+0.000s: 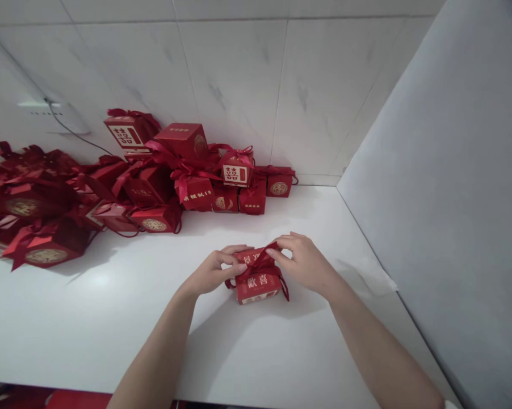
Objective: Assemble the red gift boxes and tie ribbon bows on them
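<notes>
A small red gift box [258,293] with white and gold lettering sits on the white table, a dark red ribbon [262,262] crossing its top in a knot or bow. My left hand [217,269] grips the box from its left side, thumb on top near the knot and fingers along the far edge. At the right, my right hand [301,258] pinches a raised piece of ribbon between thumb and fingers. Red cord shows at the box's left side, and a ribbon end hangs down its right side. Parts of the lid are hidden by my fingers.
Several similar red boxes [154,190] with ribbons are piled along the tiled wall [234,74], at the back and left. A pale panel [447,170] borders the table [124,324] on the right, with a clear plastic piece [373,275] near its foot. Red material [79,399] shows below the front edge.
</notes>
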The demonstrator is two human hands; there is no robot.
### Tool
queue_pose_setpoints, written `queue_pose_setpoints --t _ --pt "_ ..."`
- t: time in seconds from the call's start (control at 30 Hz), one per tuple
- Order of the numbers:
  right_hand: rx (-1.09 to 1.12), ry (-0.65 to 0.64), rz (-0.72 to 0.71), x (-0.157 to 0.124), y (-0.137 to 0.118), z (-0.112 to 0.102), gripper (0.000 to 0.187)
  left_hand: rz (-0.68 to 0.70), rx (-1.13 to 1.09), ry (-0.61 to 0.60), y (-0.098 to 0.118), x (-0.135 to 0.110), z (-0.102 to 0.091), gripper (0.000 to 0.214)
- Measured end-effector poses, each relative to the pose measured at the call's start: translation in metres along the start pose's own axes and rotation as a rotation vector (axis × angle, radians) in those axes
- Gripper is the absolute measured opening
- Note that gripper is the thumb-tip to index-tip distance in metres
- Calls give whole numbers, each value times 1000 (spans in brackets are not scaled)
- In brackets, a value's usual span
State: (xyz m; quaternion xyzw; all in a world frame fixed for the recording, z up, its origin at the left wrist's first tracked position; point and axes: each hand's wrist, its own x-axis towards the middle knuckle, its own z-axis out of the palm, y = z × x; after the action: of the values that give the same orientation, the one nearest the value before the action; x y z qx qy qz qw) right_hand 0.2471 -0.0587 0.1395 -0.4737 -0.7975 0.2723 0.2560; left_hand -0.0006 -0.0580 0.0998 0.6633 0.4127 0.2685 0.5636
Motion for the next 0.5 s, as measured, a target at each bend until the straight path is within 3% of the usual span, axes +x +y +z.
queue_pose_setpoints --t 0.13,0.27,0.43,0.5 --pt "-52 -23 77 1 4 1 29 3 -135 -35 2 1 1 31" --pt "-58 -34 122 2 4 -2 29 -1 -136 20 3 1 5 30" --pt "56 2 42 0 -3 -7 25 28 -94 78 2 3 10 31" --pt "155 -43 -10 -4 -7 -8 23 15 -93 71 2 4 11 31"
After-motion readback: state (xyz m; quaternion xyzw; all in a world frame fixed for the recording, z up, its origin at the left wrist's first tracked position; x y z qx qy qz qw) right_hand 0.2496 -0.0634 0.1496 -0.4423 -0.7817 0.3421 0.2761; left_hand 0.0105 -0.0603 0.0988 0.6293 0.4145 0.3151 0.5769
